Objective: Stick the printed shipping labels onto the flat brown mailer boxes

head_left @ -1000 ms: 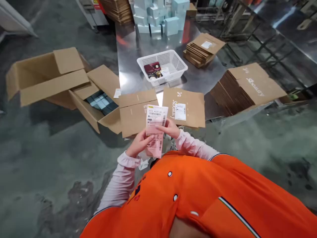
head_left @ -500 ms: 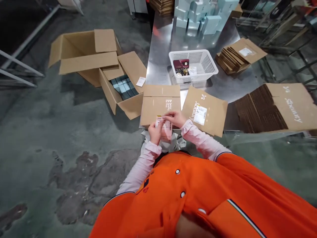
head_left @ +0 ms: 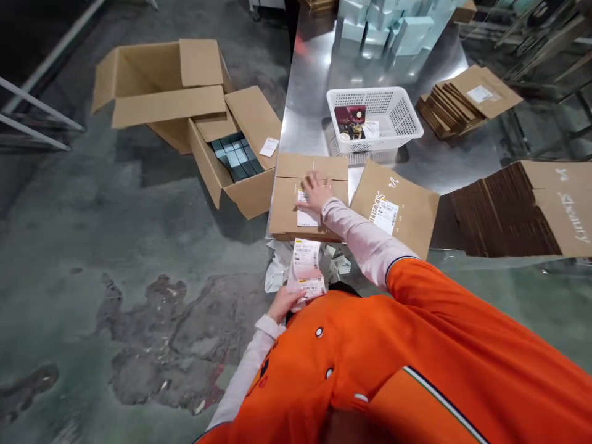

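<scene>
My right hand (head_left: 317, 192) lies flat, fingers spread, on a white shipping label (head_left: 308, 216) stuck to the top of a closed cardboard mailer box (head_left: 289, 176). My left hand (head_left: 283, 303) is drawn back near my orange shirt and pinches a pink-and-white barcode label sheet (head_left: 306, 268). Crumpled white paper (head_left: 280, 266) lies just below the box, beneath the sheet. To the right of the box is a flat printed cardboard mailer (head_left: 407, 213) with its own label.
A steel table (head_left: 305, 105) holds a white plastic basket (head_left: 374, 120) of small items, flat mailer stacks, and pale blue boxes at the far end. An open carton of dark teal boxes (head_left: 234, 157) stands on the concrete floor to the left.
My right hand has moved forward off the sheet and onto the box label. My left hand has pulled back toward my body with the sheet. The view has shifted slightly.
</scene>
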Tool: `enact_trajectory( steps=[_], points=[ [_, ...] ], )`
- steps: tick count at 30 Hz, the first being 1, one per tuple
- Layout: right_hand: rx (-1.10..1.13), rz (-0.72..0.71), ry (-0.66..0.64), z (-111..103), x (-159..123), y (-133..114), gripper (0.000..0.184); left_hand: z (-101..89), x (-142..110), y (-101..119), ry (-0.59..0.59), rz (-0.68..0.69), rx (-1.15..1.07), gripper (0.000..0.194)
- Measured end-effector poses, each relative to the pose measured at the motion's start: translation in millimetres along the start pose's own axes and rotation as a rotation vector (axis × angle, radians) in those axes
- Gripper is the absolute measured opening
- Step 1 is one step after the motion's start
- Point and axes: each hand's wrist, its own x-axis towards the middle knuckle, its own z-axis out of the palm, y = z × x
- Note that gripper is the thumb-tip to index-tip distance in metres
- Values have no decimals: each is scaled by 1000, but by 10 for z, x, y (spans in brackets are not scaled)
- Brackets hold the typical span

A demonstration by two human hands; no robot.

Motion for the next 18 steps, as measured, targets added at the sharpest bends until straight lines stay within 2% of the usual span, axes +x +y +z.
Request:
enact_trajectory(
  steps=[2,5,6,7,8,10,11,12,13,15,18],
  points=[
    [-16,-268,-114,78,-308,-144,81,-136,-110,111,6,26,30,52],
    [113,-680,-283,105,-920,-213,67,-279,-106,544,91,178,81,50],
    [170,-759,-298,77,-1108,-163,60,-300,-58,734,132,245,94,50],
    [206,-749,-269,34,-1268,-73,55,-304,14,933,181,309,106,49],
    [211,-634,-196,-22,-1396,55,53,-294,107,1134,232,366,119,49],
    [128,-182,-13,-141,-1572,390,56,-233,350,1513,342,488,176,46],
    [66,35,40,-192,-1635,579,59,-186,488,1680,387,555,230,44],
    [9,178,44,-231,-1692,770,60,-131,630,1826,418,620,290,40],
    [-33,242,16,-257,-1752,955,60,-71,766,1949,431,671,345,37],
    [-79,226,-51,-281,-1899,1293,56,50,996,2123,440,718,446,28],
    [-100,199,-55,-312,-2178,1696,51,178,1190,2226,417,711,609,20]
  ],
)
